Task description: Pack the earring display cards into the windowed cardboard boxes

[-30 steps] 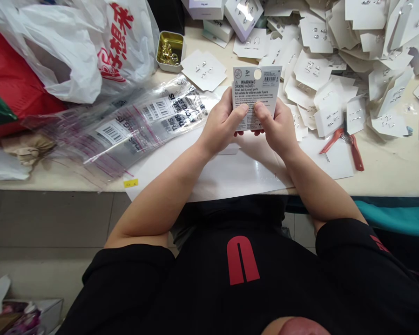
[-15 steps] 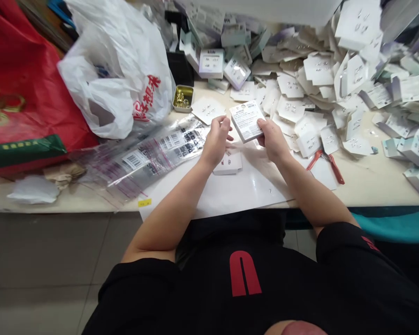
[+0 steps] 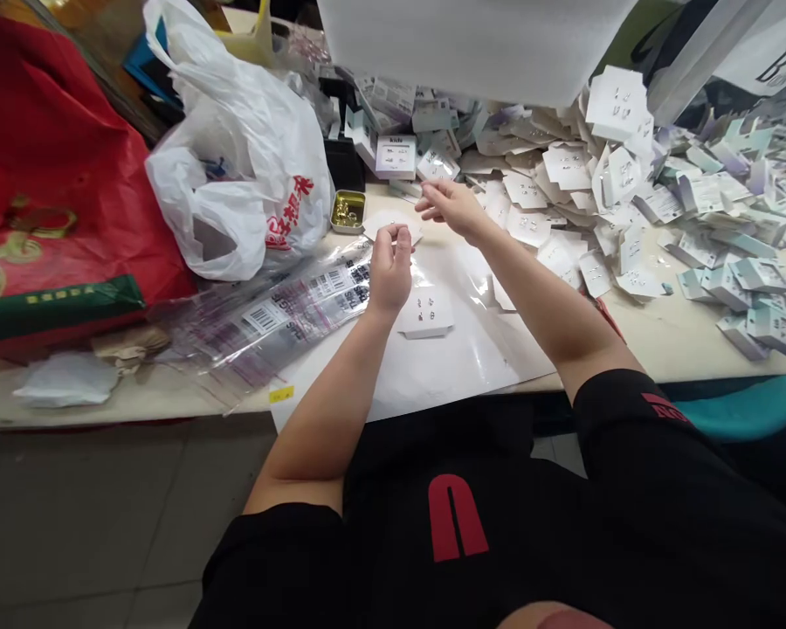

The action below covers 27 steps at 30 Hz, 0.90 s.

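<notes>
My left hand [image 3: 391, 271] is closed, with thumb and fingers pinched together by the near edge of a white earring card [image 3: 381, 220]. Whatever is in the pinch is too small to make out. To the right, my right hand [image 3: 451, 208] hangs over the table with its fingers stretched toward the left, holding nothing. Below the hands, another white earring card [image 3: 425, 313] with small studs lies on a white sheet [image 3: 465, 367]. A small tin [image 3: 348, 212] of gold-coloured pieces stands beyond my left hand.
White earring cards [image 3: 567, 166] are heaped at the back right, with small boxes [image 3: 760, 275] beyond them. Plastic sleeves [image 3: 281, 319], a white bag [image 3: 249, 157] and a red bag [image 3: 58, 201] lie at left. Red-handled pliers [image 3: 608, 316] are mostly hidden behind my right arm.
The small printed box has left my right hand, which has moved left and up with its fingers stretched out. My left hand's fingers have curled into a pinch. The view has shifted slightly.
</notes>
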### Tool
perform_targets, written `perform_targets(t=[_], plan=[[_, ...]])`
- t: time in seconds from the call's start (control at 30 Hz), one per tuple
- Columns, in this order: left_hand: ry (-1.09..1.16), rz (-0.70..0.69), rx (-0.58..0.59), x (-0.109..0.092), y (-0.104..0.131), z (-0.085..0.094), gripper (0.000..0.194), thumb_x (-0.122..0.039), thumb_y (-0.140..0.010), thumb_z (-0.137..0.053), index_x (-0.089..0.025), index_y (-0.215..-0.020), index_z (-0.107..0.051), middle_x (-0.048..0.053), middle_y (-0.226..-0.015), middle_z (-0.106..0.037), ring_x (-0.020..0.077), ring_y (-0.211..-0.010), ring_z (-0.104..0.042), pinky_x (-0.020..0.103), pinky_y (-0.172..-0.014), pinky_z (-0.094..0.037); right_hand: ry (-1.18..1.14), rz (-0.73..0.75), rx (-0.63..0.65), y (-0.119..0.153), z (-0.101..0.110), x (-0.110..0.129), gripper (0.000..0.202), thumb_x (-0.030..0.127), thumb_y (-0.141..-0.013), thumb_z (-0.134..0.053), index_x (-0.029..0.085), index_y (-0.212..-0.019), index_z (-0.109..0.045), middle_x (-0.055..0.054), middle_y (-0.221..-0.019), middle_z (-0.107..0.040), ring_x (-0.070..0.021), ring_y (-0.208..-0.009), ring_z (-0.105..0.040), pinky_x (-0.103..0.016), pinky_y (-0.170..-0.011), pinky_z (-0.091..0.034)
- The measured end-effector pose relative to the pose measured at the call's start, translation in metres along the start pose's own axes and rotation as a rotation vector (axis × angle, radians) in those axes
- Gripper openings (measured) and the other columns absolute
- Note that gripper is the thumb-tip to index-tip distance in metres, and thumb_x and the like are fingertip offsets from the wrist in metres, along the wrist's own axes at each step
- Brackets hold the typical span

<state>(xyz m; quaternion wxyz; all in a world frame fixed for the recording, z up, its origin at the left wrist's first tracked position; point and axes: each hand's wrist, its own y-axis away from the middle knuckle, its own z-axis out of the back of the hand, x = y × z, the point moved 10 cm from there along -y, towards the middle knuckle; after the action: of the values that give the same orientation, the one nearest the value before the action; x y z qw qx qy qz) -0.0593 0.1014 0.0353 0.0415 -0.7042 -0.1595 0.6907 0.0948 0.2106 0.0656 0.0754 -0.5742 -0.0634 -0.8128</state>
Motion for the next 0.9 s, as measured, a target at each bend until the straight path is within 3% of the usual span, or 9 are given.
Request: perform_targets(t=[0.07,0.17,0.27,0.33,0.4,0.57,0.7,0.8,0.9], plan=[[-0.012,-0.024,-0.019,-0.004,-0.001,0.003,0.060,-0.084,-0.104,-0.046,-0.027,-0.113,-0.061,0.009,-0.115,-0.071,0.0224,-0.101,-0.072,0.041,-0.086,-0.060,0.170,0.080,0.040,0.036,-0.007,-0.002,0.030,0.041,-0.113,-0.055,0.018,-0.126,-0.069,-0.008,-0.109,-0.082,-0.0183,-0.095,-0.078,-0.038,-0.103,-0.061],[0.014,-0.006,-0.064,-0.005,-0.002,0.008,0.058,-0.084,-0.105,-0.043,-0.029,-0.113,-0.061,0.010,-0.119,-0.073,0.0243,-0.103,-0.072,0.040,-0.086,-0.060,0.400,0.213,0.170,0.090,-0.015,-0.002,0.049,0.051,-0.107,-0.061,0.017,-0.142,-0.068,-0.016,-0.133,-0.078,-0.0305,-0.123,-0.075,-0.053,-0.116,-0.056],[0.046,0.028,-0.090,-0.004,-0.003,0.011,0.056,-0.082,-0.106,-0.042,-0.029,-0.110,-0.062,0.011,-0.117,-0.072,0.0254,-0.101,-0.071,0.041,-0.085,-0.059,0.646,0.243,0.450,0.136,-0.037,-0.018,0.105,0.068,-0.083,-0.085,0.018,-0.168,-0.048,-0.021,-0.171,-0.051,-0.0453,-0.157,-0.049,-0.067,-0.131,-0.039],[0.059,0.044,-0.092,-0.003,-0.003,0.011,0.055,-0.080,-0.106,-0.042,-0.030,-0.108,-0.063,0.012,-0.116,-0.072,0.0261,-0.100,-0.071,0.042,-0.085,-0.059,0.776,0.228,0.511,0.152,-0.044,-0.030,0.127,0.066,-0.074,-0.092,0.016,-0.176,-0.034,-0.023,-0.176,-0.042,-0.0494,-0.162,-0.038,-0.071,-0.133,-0.035],[0.055,0.052,-0.080,-0.002,-0.003,0.010,0.053,-0.079,-0.106,-0.043,-0.030,-0.108,-0.064,0.011,-0.117,-0.073,0.0261,-0.101,-0.071,0.042,-0.085,-0.059,0.845,0.232,0.453,0.155,-0.044,-0.034,0.124,0.059,-0.078,-0.089,0.015,-0.178,-0.030,-0.023,-0.171,-0.047,-0.0490,-0.157,-0.044,-0.070,-0.129,-0.040],[0.007,0.002,-0.040,0.006,-0.008,0.009,0.056,-0.084,-0.100,-0.055,-0.030,-0.108,-0.065,0.009,-0.117,-0.074,0.0258,-0.109,-0.071,0.039,-0.095,-0.059,0.865,0.322,0.261,0.143,-0.029,-0.016,0.102,0.042,-0.086,-0.084,0.010,-0.171,-0.039,-0.025,-0.164,-0.052,-0.0440,-0.148,-0.054,-0.060,-0.126,-0.048],[-0.042,-0.024,0.079,0.015,-0.009,-0.005,0.082,-0.092,-0.084,-0.070,-0.022,-0.127,-0.066,0.014,-0.137,-0.072,0.0334,-0.134,-0.067,0.046,-0.117,-0.053,0.839,0.356,0.068,0.130,-0.004,-0.004,0.096,0.042,-0.090,-0.084,0.008,-0.168,-0.040,-0.027,-0.164,-0.051,-0.0429,-0.146,-0.058,-0.055,-0.123,-0.053],[-0.004,0.028,0.184,0.021,-0.003,-0.019,0.090,-0.086,-0.082,-0.075,-0.019,-0.140,-0.060,0.017,-0.130,-0.076,0.0378,-0.123,-0.075,0.049,-0.101,-0.063,0.830,0.347,-0.061,0.126,0.005,-0.011,0.096,0.046,-0.091,-0.083,0.012,-0.169,-0.038,-0.025,-0.167,-0.050,-0.0445,-0.143,-0.061,-0.059,-0.116,-0.058],[0.078,0.093,0.192,0.024,0.001,-0.022,0.075,-0.069,-0.084,-0.079,-0.020,-0.138,-0.059,0.013,-0.106,-0.082,0.0345,-0.098,-0.082,0.044,-0.080,-0.067,0.812,0.345,-0.070,0.127,0.000,-0.021,0.102,0.054,-0.093,-0.083,0.012,-0.172,-0.036,-0.021,-0.172,-0.048,-0.0416,-0.150,-0.056,-0.057,-0.123,-0.054]])
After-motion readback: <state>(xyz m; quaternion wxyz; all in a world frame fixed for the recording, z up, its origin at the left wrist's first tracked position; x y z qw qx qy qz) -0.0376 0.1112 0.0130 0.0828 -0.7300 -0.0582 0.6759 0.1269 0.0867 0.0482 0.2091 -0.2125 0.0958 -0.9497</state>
